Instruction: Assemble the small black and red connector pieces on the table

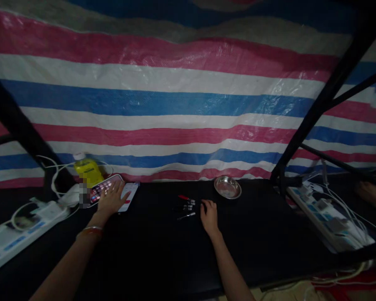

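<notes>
My left hand [110, 200] lies with fingers spread over a phone [105, 188] whose lit screen shows app icons. Partly under its thumb side is a second lit device [130, 195] with a pale screen. My right hand [209, 215] rests on the black table, fingers slightly bent and apart, and I see nothing held in it. Just left of it lie several small slim pieces with shiny ends: a red one [184, 197], dark ones [185, 207] and a silver one [186, 215]. Their exact kind is too small to tell. A round shallow metal dish [227, 187] stands beyond my right hand.
A bottle of yellow liquid [89, 170] stands behind the phone. Power strips with plugs and white cables lie at left [28, 234] and right [329, 217]. Black frame bars slant up both sides before a striped sheet [175, 102]. Another person's hand [371, 195] is at far right.
</notes>
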### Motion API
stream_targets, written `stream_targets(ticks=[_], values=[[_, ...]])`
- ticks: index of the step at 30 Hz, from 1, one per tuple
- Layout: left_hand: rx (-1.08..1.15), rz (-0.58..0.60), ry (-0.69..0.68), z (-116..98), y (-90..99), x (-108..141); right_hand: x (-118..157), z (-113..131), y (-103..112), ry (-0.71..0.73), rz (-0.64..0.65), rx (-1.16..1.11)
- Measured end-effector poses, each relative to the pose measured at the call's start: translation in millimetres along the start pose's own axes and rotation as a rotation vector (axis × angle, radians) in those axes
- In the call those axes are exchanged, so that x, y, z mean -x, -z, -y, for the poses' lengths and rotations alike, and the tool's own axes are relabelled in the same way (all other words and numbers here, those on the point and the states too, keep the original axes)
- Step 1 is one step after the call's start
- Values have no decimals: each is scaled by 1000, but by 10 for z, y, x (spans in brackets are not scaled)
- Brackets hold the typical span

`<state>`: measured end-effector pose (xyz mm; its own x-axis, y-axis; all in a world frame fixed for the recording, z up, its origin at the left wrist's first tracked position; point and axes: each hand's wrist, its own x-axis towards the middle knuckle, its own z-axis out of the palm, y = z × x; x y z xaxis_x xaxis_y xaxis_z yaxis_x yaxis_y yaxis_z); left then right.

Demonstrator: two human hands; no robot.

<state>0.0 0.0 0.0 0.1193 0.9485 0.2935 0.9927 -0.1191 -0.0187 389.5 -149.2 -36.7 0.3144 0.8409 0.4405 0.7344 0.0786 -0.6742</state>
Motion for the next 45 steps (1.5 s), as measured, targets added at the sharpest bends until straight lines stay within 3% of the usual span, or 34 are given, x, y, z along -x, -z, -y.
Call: stream_targets(ticks=[6,10,14,17,19,22,25,30,36,45], values=[[17,-29,11,6,10,5,1,-17,-21,-15,4,19],[99,-72,-25,-172,122,65,-3,-20,-19,-12,3,13],[316,-115,-75,-637,281,223,-10,-42,-21,-25,-18,-29],[556,-68,-270,-1110,381,478,-16,-78,-23,-43,-50,-84],[662,30,-384,-1411,429,687,-19,-98,-18,-51,-67,-111],[693,153,-509,-1762,456,949,-18,-91,5,-37,-62,-137],[653,180,-475,-1951,429,1060,-10,-32,40,30,-1,-130],[675,204,-429,-1983,351,1007,2,84,80,136,130,-98],[827,173,-394,-1903,254,977,-3,154,95,131,194,-49],[977,-56,-135,-1866,71,989,-2,191,115,84,194,-61]])
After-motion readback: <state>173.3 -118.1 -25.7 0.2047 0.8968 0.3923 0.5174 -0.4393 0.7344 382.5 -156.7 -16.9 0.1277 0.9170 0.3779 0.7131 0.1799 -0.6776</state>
